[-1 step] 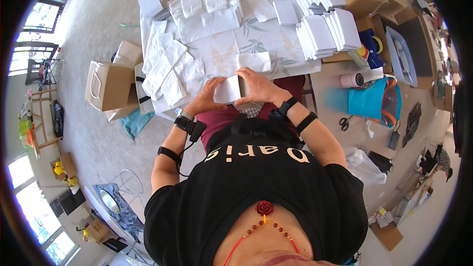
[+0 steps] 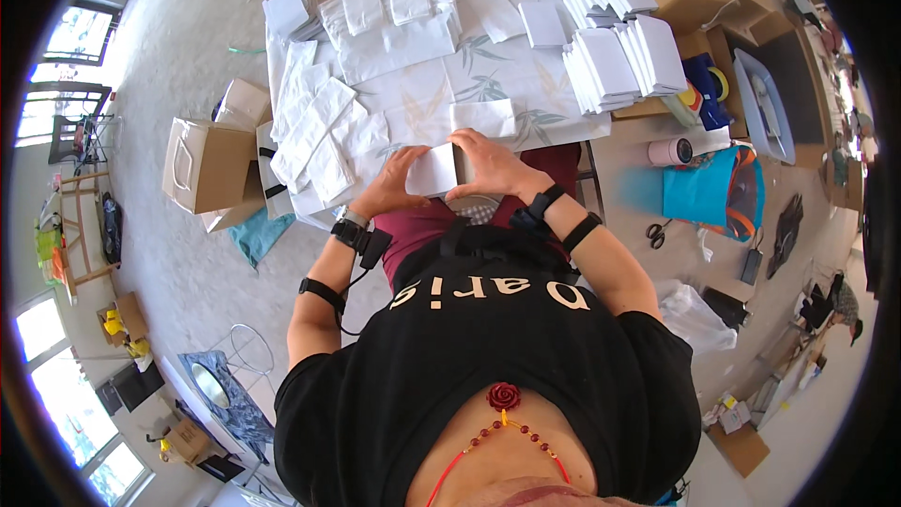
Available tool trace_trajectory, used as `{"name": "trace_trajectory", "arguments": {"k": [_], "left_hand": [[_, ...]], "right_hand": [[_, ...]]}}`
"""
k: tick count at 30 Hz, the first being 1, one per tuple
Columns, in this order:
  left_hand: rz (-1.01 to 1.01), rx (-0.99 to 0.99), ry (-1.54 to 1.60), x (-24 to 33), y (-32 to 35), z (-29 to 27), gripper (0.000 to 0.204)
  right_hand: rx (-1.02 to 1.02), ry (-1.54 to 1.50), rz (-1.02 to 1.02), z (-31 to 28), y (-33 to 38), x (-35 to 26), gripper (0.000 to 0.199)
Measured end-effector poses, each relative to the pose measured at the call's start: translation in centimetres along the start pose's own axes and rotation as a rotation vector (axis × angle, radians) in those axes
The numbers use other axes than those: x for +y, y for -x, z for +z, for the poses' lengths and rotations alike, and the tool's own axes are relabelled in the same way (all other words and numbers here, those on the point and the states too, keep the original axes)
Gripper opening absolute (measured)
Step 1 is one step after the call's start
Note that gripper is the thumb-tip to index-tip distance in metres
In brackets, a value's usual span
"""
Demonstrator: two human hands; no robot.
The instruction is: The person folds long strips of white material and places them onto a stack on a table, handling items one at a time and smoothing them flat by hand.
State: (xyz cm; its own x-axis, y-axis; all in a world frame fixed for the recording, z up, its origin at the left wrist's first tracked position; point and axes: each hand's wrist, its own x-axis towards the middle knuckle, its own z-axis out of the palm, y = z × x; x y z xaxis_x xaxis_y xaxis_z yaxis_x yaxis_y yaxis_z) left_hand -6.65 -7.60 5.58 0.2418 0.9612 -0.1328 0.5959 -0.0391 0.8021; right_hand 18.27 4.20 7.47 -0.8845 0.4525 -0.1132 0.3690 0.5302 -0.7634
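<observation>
Between my two hands, at the near edge of the table, is a small white box (image 2: 433, 171) with a dark side facing my right hand. My left hand (image 2: 396, 184) curves round its left end, thumb on the near side and fingers at the far side. On the right end, my right hand (image 2: 492, 166) grips with thumb and fingers bent round it. Just beyond the box lies a flat white packet (image 2: 483, 118). A loose heap of white pouches (image 2: 319, 136) spreads to the left of my left hand.
The table (image 2: 413, 94) has a leaf-patterned cover. More white pouches (image 2: 389, 28) lie at its far side. Stacks of white folded boxes (image 2: 601, 70) fill the right corner. Beside the table are cardboard boxes (image 2: 208, 164), a blue bag (image 2: 699, 192), a pink cylinder (image 2: 669, 152) and scissors (image 2: 656, 235).
</observation>
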Motion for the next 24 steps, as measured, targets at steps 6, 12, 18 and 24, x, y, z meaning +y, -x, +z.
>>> {"name": "trace_trajectory", "arguments": {"k": [6, 12, 18, 24], "left_hand": [[0.008, 0.105, -0.479, -1.6, -1.9, -3.7, 0.1], [-0.066, 0.036, -0.679, -3.2, -2.8, -5.3, 0.104], [-0.1, 0.31, -0.139, -1.2, -10.0, -1.7, 0.076], [-0.418, 0.337, -0.377, 0.7, -15.2, 5.0, 0.051]], "right_hand": [[0.41, 0.065, -0.014, 2.0, -0.4, 4.7, 0.089], [0.707, -0.084, 0.399, -0.1, 0.5, 8.9, 0.037], [0.729, 0.034, 0.46, -0.2, -0.6, 11.0, 0.037], [0.741, 0.066, 0.555, 0.8, -1.5, 11.6, 0.045]]}}
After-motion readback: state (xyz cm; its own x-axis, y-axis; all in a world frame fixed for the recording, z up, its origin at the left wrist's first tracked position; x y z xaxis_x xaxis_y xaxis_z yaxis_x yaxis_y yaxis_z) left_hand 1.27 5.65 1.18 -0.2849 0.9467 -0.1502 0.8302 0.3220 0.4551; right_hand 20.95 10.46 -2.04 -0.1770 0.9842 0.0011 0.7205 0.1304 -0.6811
